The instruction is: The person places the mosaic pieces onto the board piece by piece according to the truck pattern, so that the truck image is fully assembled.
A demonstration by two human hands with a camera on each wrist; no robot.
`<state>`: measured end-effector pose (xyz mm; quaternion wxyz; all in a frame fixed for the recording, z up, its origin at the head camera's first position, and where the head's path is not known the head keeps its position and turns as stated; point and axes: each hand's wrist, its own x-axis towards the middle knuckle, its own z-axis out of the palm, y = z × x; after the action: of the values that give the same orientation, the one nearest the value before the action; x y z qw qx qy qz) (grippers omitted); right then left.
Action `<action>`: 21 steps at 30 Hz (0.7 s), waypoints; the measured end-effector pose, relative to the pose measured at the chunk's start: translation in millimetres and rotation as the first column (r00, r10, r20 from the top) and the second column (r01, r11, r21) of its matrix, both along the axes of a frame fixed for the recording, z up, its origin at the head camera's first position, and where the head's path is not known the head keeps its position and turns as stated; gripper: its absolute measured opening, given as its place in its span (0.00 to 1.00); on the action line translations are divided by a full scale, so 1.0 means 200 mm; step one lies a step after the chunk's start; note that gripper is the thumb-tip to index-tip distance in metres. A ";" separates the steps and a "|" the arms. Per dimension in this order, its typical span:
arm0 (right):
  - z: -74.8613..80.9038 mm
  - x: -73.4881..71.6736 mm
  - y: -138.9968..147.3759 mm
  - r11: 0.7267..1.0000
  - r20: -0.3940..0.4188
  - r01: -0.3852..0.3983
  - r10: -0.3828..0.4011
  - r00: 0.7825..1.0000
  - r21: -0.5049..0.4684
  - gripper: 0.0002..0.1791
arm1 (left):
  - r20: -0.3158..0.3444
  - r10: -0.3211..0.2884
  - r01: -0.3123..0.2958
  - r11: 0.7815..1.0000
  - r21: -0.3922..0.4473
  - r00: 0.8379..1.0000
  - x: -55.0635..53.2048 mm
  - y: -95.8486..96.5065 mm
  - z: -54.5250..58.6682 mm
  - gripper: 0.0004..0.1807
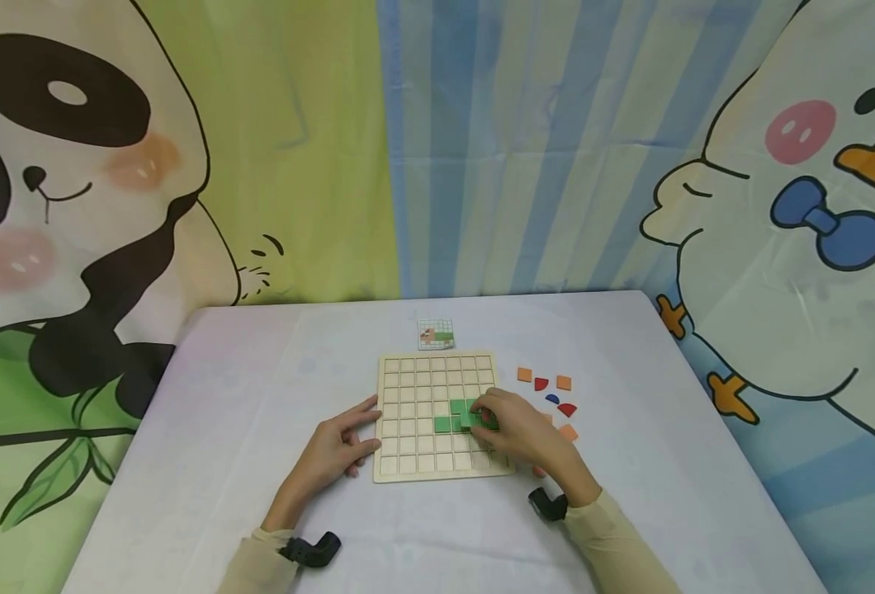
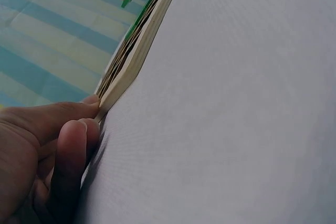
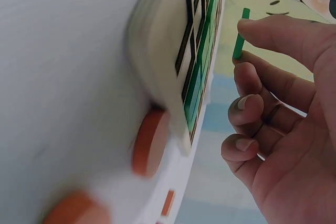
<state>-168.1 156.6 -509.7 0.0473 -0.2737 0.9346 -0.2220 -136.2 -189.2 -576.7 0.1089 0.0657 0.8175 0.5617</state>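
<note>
A pale wooden grid board (image 1: 415,474) lies flat on the table, with several green square tiles (image 1: 442,424) in its cells. Over its right half, my right hand (image 1: 515,425) pinches a thin green square tile (image 3: 240,34) between thumb and index finger. The other fingers curl loosely beneath, and the tile stands apart from the board surface in the right wrist view. On the opposite side, my left hand (image 1: 333,445) rests its thumb and fingertips against the board's left edge. The left wrist view has those fingertips (image 2: 91,99) right at the rim.
Orange squares (image 1: 524,374), red quarter-round pieces (image 1: 567,409) and a blue half-round piece (image 1: 552,398) lie scattered right of the board. A small printed card (image 1: 436,334) with a grid picture lies behind it. A white cloth (image 1: 274,355) covers the table.
</note>
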 end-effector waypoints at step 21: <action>-0.05 -0.13 -0.19 0.998 0.020 -0.049 0.048 0.999 0.042 0.12 | -0.006 -0.006 0.006 1.000 -0.023 1.000 0.00 0.00 0.01 0.32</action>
<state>-195.0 118.8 -519.4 0.0672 -0.2931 0.9318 -0.2033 -135.7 -189.0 -574.8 0.1088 0.0687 0.8239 0.5520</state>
